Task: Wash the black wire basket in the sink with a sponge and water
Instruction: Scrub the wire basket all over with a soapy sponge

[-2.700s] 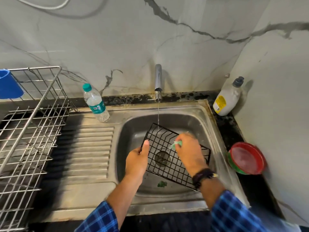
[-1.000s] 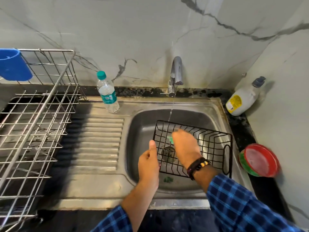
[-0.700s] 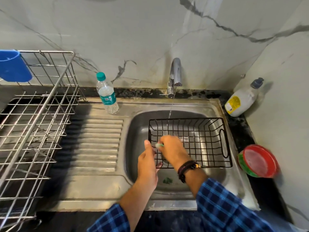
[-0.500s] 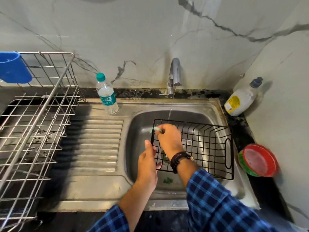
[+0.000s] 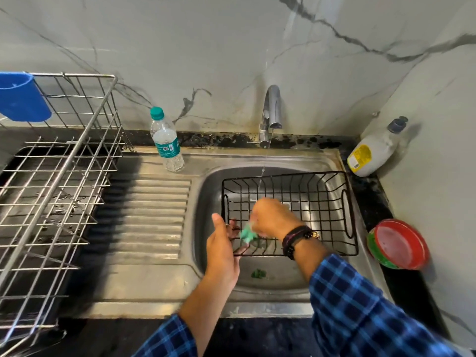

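Since half a second ago, your right hand point(image 5: 273, 217) has dropped from the far-left rim to the near-left corner of the black wire basket point(image 5: 296, 174). Its fingers are curled round the green sponge point(image 5: 248, 234). The basket was tilted then and now lies nearly level, open side up, in the sink point(image 5: 206, 202). Your left hand point(image 5: 221, 251) grips that same corner, thumb raised and fingers hooked through the wires. Water from the tap point(image 5: 271, 109) falls inside the basket. The basket's right end sits close against the sink's right wall. There is open room along the left wall and the near side, where a green scrap point(image 5: 258, 273) lies.
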The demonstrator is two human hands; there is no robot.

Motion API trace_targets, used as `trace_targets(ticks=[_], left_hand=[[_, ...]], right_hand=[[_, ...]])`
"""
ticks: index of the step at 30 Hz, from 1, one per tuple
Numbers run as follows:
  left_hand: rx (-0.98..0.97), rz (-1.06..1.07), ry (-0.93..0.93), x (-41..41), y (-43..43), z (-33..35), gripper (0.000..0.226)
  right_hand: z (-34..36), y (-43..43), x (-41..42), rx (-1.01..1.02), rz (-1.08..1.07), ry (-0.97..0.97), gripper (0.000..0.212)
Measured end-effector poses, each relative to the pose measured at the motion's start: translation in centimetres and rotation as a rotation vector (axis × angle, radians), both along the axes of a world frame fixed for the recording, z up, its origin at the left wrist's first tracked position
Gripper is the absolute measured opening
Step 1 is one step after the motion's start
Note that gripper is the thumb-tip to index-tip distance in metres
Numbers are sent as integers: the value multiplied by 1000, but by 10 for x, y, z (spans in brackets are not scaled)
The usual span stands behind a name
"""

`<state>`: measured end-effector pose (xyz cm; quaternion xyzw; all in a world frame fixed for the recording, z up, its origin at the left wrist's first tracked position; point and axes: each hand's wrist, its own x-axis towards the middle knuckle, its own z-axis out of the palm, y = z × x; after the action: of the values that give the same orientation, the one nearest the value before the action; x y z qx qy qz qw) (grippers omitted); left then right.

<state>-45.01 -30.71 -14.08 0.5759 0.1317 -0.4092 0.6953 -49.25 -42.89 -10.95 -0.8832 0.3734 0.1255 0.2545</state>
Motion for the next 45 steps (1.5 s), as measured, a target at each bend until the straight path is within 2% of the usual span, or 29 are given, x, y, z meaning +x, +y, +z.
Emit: trace_targets(ticks=[3, 5, 7, 11, 15, 17, 22, 25, 29, 31, 35, 39, 43, 45], left_hand=[[1, -17, -37, 7, -2, 5, 61], [-2, -40, -57, 5, -2, 6, 63], [-4, -34, -60, 5, -1, 3, 63], [-76, -24, -52, 10, -2, 3, 63], [-72, 46, -65, 11, -5, 5, 78], [-48, 80, -79, 10, -3, 4, 81], [-57, 111, -77, 20, 5, -4, 59], [-68, 130, -123, 23, 3, 2, 59], [-79, 131, -234, 32, 1, 14, 75], [-89, 118, -259, 37, 2, 20, 80], [-90, 30, -326, 26, -1, 23, 39], [-67, -78, -362, 13, -4, 16, 55], [-53, 32, -302, 21, 1, 18, 45], [-77, 99, -248, 26, 6, 20, 59]], right_hand=[[-7, 6, 15, -74, -233, -369, 13], [-5, 13, 25, -71, -262, -438, 12], [-5, 18, 28, -98, -211, -360, 11], [-2, 30, 12, -35, 55, -97, 15], [21, 25, -7, 8, 195, -13, 12], [34, 15, -20, -7, 211, 52, 14], [52, -13, -58, -222, 132, 330, 19], [53, -20, -58, -251, 94, 412, 23], [37, -5, -41, -157, 110, 362, 25], [28, 2, -33, -174, 75, 296, 22], [16, 19, -9, -151, 40, 131, 16], [18, 37, 21, 83, 46, -70, 15], [14, 4, -9, 132, 75, 28, 8], [14, -20, -38, 36, 66, 141, 15]])
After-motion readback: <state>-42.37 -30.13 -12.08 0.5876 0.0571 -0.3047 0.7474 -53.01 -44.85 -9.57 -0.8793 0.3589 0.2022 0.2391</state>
